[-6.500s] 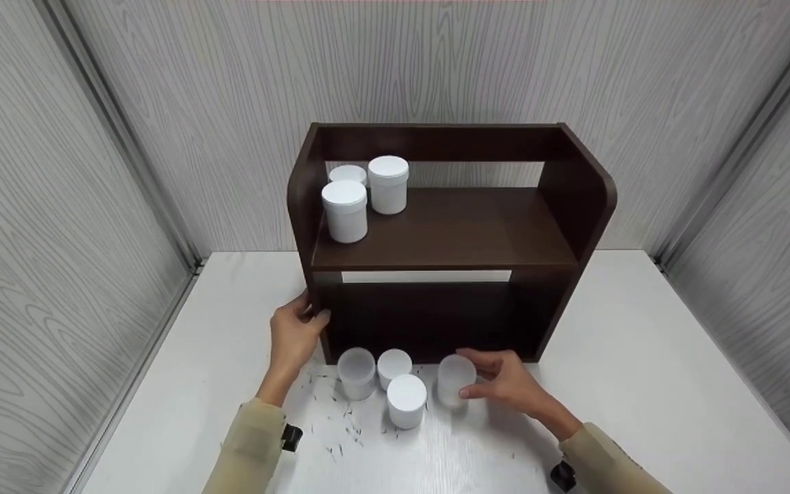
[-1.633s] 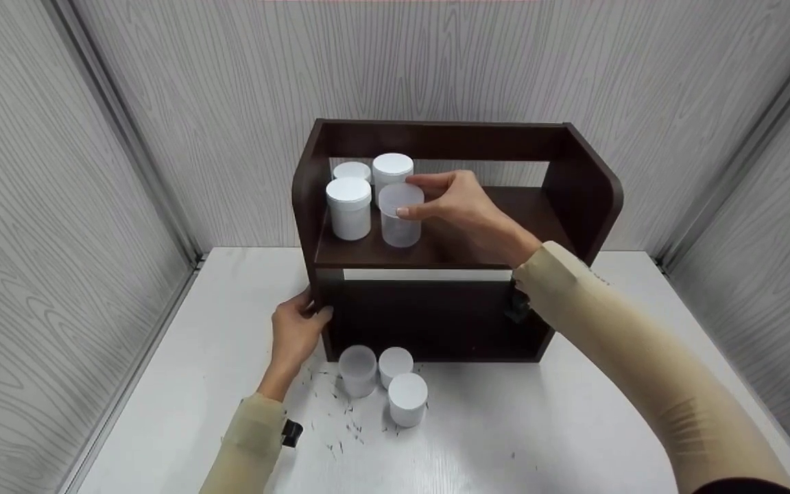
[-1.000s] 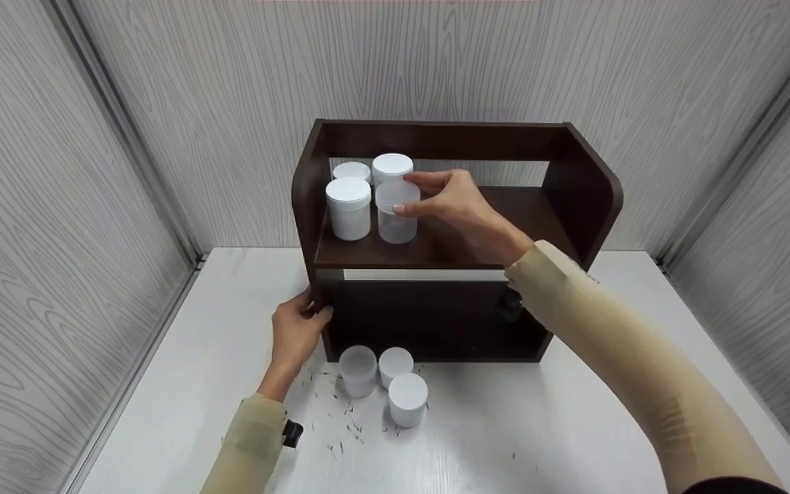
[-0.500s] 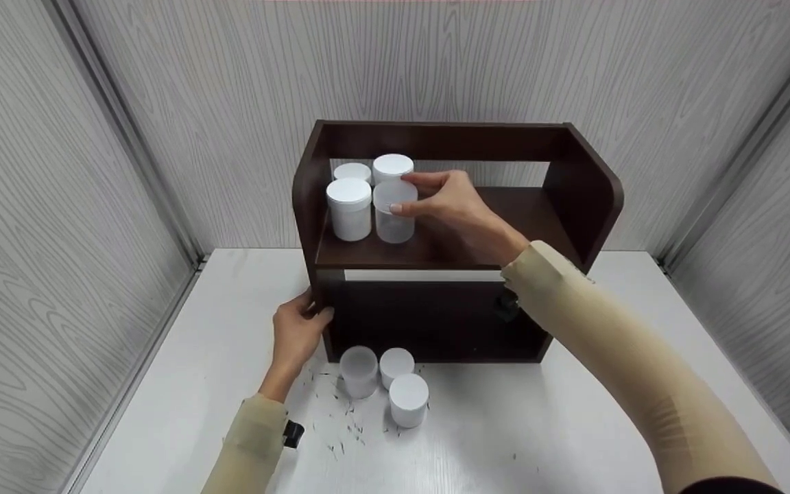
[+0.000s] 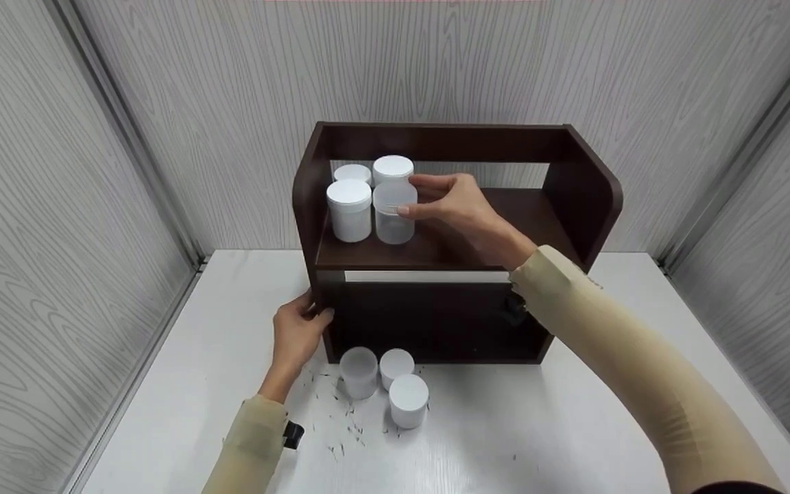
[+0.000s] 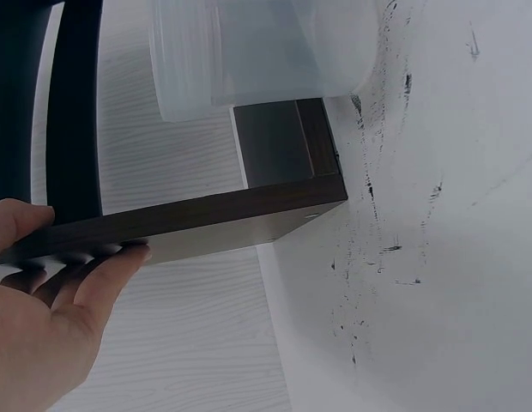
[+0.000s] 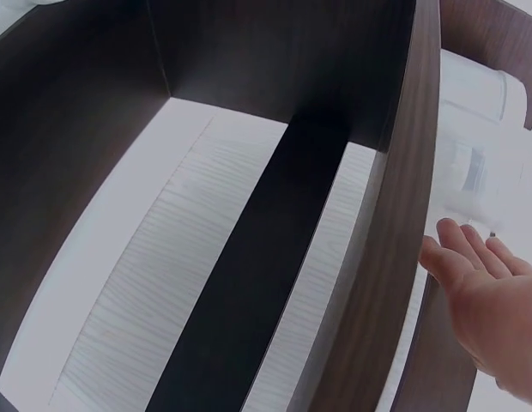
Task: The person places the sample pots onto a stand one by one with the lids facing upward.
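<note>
Translucent cup [image 5: 392,226], right fingers [image 5: 436,182] parted alongside, left fingers [image 5: 323,318] gripping shelf [image 5: 450,252]

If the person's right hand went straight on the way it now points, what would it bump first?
The right hand would meet the translucent jar first; beyond it, probably the front-left white jar, though depth is hard to judge.

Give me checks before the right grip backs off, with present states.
1. Translucent plastic container upright on the upper shelf of the dark brown wooden unit: ok.
2. Right grip clear of it: not ok; thumb overlaps its upper part in the head view, contact unclear.
3. Left grip holding the unit's side panel: ok.
4. Three round white plastic jars on that shelf upright: ok.
5. Gap between container and neighbouring jars: cannot tell.
</note>
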Demonstrator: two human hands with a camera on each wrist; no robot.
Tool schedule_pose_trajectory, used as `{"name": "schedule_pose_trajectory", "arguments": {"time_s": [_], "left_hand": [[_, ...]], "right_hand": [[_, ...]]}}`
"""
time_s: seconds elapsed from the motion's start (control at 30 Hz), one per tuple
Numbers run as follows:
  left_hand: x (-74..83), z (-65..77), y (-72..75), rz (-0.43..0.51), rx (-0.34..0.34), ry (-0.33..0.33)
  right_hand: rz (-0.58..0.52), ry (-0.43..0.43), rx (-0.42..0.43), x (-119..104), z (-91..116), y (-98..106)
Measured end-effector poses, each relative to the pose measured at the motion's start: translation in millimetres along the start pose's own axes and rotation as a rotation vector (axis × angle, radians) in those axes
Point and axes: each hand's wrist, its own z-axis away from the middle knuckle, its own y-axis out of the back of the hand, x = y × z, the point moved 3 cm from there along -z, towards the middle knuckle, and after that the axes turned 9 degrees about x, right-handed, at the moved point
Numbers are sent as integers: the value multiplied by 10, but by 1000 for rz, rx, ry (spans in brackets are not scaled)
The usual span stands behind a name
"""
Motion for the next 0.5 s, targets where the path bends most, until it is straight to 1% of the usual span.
{"name": "schedule_pose_trajectory", "arguments": {"time_s": [0.2, 0.4, 0.5], "left_hand": [[-12, 5, -6, -2, 9, 9], [-5, -4, -22, 13, 11, 4], [-1, 2, -10, 3, 15, 2]], "right_hand": [[-117, 11, -1, 12, 149, 103], [-128, 35, 40, -8, 407, 226], [-114, 68, 51, -2, 558, 275]]}}
